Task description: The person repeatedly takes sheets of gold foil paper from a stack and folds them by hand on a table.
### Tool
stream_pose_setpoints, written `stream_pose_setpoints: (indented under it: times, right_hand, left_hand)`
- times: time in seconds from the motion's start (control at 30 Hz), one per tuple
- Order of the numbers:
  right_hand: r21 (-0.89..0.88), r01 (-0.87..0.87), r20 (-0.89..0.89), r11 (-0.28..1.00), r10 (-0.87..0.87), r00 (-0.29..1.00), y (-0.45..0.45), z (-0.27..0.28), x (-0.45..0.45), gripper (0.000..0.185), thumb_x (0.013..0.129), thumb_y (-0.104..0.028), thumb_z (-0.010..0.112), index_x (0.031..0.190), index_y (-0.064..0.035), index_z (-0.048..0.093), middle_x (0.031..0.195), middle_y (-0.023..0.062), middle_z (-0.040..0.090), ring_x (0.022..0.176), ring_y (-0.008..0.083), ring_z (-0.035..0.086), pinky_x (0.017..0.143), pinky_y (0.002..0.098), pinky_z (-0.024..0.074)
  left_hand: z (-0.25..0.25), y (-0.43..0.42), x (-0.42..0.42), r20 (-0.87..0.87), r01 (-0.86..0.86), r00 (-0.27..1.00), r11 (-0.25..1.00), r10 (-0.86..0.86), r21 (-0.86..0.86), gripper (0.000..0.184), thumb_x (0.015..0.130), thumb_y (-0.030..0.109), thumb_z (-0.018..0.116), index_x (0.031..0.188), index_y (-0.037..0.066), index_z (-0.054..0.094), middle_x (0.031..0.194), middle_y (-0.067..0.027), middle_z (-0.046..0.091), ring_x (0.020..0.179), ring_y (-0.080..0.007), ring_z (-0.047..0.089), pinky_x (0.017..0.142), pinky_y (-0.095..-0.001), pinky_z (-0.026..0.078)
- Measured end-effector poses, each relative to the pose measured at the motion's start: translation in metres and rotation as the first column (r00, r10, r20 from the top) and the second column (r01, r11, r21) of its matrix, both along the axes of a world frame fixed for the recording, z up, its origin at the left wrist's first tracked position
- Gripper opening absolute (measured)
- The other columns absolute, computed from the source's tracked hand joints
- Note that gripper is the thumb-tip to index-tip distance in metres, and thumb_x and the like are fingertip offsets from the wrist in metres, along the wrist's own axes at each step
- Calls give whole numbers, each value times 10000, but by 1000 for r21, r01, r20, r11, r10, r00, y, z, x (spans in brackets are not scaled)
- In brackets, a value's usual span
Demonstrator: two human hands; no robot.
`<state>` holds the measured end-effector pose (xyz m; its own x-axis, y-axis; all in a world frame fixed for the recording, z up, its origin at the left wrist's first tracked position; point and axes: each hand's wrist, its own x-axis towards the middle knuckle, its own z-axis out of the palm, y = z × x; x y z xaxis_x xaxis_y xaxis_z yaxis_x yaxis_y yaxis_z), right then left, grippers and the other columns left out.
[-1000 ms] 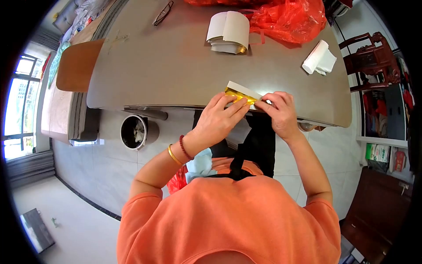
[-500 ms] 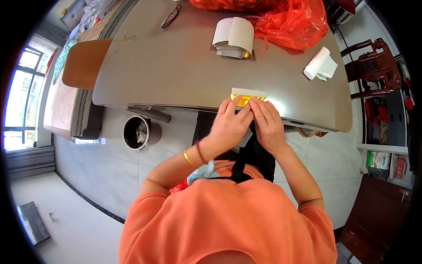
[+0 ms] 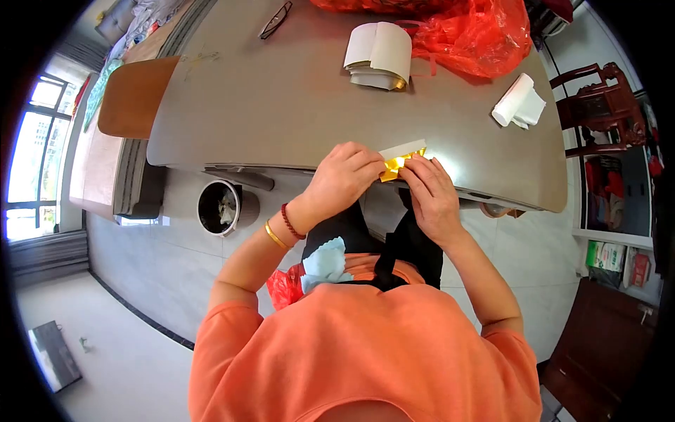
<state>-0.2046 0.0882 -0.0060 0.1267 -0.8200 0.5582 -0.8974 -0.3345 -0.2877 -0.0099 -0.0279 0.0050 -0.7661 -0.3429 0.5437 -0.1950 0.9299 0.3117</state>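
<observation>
My left hand (image 3: 346, 177) had its fingertips closed on the left end of a small gold paper (image 3: 397, 164), and my right hand (image 3: 434, 200) was gripping its right end with bent fingers. This paper was between my two hands, at the near edge of the table (image 3: 281, 105); whether it touched the table there, I could not tell. Along its far side there was a white strip (image 3: 403, 148).

Farther on the table stood a curved stack of white sheets (image 3: 378, 50), with a little gold showing at its lower corner. Just beside it lay a large red plastic bag (image 3: 485, 42), and what was inside I could not make out. To the right of these was a white roll (image 3: 517, 102), partly unrolled; far to the left lay a pair of glasses (image 3: 275, 20).

On the floor at my left, a round bin (image 3: 249, 211) contained pale crumpled waste (image 3: 226, 209). Near my lap, a light blue cloth (image 3: 325, 261) was beside a smaller red bag (image 3: 283, 288).

At the far right, the cabinet (image 3: 613, 238) held red and dark clothes (image 3: 606, 179). Below them were a green and white package (image 3: 605, 255) and a red one (image 3: 640, 269); their printing was too small for reading.
</observation>
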Motion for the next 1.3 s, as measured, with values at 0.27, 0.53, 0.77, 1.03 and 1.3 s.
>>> stream_pose_setpoints:
  times: [0.27,0.53,0.77,1.03,1.3]
  right_hand:
    - [11,-9,-72,1000,9,997,-2,-3,-1,348,822,-62,589,1165,-40,650,1245,113,612,1223,276,569,1043,458,437]
    - [23,10,-144,1000,-6,989,-10,-8,13,394,850,-109,557,1235,-52,622,1279,120,601,1272,268,534,1089,462,376]
    - [47,-27,-100,999,31,994,-9,-5,12,415,838,-78,562,1248,-74,622,1312,130,580,1280,267,528,1103,465,351]
    - [70,-58,-95,996,65,993,-8,-5,10,416,806,-41,573,1216,-75,633,1329,122,573,1299,261,512,1108,458,346]
    - [69,-48,-112,996,56,992,-8,-4,10,458,805,-56,576,1256,-115,628,1306,113,583,1290,260,515,1101,469,348]
  left_hand:
    - [2,-11,-6,-53,-10,998,964,25,265,94,815,81,703,895,36,682,944,-84,643,922,-291,573,819,-383,485]
    - [4,-14,-7,-1,-203,977,940,212,275,90,823,116,706,861,45,667,900,-86,604,887,-299,539,814,-395,447]
    - [14,-17,-4,71,-187,982,913,173,363,100,820,138,711,874,65,668,899,-81,597,891,-288,529,827,-383,430]
    - [8,-22,10,35,-86,996,935,78,345,103,822,156,714,880,73,696,921,-62,623,915,-278,538,836,-380,433]
    - [8,-16,-4,65,-230,973,923,221,309,127,792,189,739,809,95,655,840,-47,582,859,-268,521,785,-378,405]
